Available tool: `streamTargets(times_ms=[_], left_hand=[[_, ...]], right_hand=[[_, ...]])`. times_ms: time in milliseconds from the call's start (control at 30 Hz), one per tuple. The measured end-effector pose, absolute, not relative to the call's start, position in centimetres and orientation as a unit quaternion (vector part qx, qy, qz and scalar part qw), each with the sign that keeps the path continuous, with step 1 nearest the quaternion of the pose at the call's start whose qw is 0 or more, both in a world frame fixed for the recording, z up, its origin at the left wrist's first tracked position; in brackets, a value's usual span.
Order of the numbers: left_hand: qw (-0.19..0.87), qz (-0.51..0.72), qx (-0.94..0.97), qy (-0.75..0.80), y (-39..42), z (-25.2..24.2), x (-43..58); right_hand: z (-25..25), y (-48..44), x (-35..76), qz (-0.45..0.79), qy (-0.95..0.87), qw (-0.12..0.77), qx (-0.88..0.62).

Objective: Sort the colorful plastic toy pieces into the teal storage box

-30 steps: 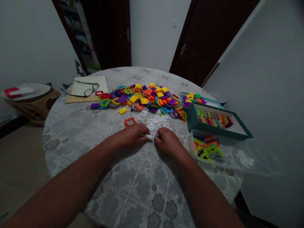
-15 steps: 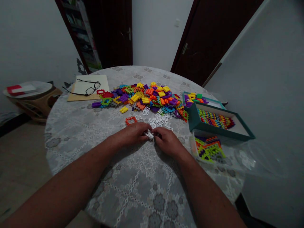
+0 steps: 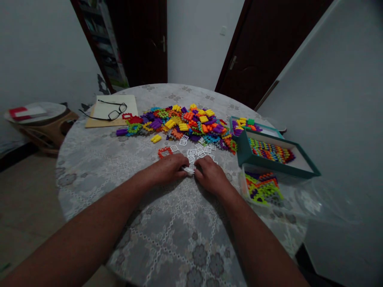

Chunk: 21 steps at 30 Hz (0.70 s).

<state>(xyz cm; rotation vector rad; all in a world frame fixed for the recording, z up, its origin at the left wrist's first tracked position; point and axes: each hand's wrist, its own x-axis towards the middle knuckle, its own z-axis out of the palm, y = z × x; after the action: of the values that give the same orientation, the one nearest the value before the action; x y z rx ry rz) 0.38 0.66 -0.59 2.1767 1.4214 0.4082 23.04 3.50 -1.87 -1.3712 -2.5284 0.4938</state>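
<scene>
Between the thumb and fingers of my left hand (image 3: 172, 167) is a small stack of white plastic window-grid pieces (image 3: 188, 170), held low over the table. My right hand (image 3: 212, 174) is curled at the right end of this stack, thumb and fingertips against its edge. Just beyond both hands lie several loose white window-grid pieces (image 3: 200, 150), some overlapping. A red-orange toothed frame (image 3: 164, 152) rests beyond my left hand, with one white grid piece (image 3: 174, 148) beside it.
A heap of colourful building pieces (image 3: 182, 121) spreads across the table's middle. To the right stand a teal box (image 3: 305, 167) with rows of pieces and a clear plastic tub (image 3: 243, 191). Glasses (image 3: 113, 114) lie on paper (image 3: 130, 101) at the left. A yellow piece (image 3: 156, 138) lies apart.
My right fingertips have drawn slightly back to the right from my left fingertips, leaving a small gap above the stack. The left hand keeps its hold.
</scene>
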Motion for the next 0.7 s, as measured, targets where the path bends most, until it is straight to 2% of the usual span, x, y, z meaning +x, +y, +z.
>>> streamTargets(times_ms=[700], left_hand=[[0.250, 0.157, 0.821, 0.489, 0.58, -1.48, 0.10]], right_hand=[[-1.97, 3.48, 23.56, 0.219, -0.844, 0.125, -0.474]])
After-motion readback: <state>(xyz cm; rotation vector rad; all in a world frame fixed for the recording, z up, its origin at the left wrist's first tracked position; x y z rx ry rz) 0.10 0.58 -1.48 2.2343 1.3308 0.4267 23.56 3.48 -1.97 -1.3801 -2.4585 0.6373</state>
